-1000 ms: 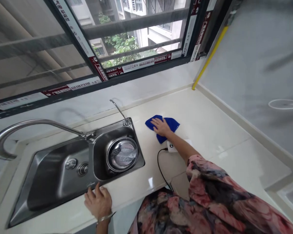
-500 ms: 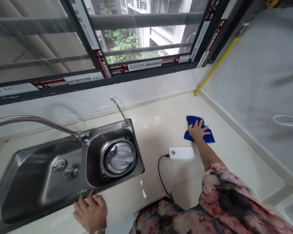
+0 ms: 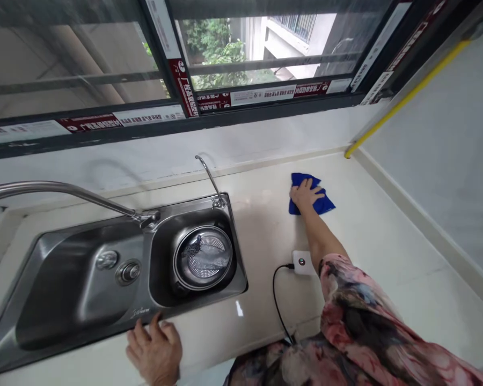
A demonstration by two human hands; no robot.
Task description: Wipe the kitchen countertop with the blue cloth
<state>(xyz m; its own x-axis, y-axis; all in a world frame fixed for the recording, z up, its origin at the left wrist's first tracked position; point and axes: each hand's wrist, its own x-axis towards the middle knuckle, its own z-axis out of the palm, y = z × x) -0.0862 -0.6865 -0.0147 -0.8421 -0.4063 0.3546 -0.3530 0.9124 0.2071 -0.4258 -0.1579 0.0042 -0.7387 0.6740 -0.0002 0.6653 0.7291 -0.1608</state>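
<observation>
My right hand lies with spread fingers on top of a blue cloth, pressing it against the light countertop. The cloth is flat and slightly creased. Under my right forearm, a white power bank with a black cable plugged in is partly hidden. My left hand rests at the front edge of the sink, fingers apart and holding nothing; its fingertips touch the rim near the steel double sink.
A round steel pot with a perforated insert and a clear plastic-looking bag sits in the right basin. A large faucet arches over the left basin; a thin tap stands behind. A yellow pipe runs along the right corner. Windows line the back.
My right hand has slid the blue cloth left and toward the window wall. My forearm now covers more of the power bank. The left hand stays at the sink edge; the view has shifted slightly.
</observation>
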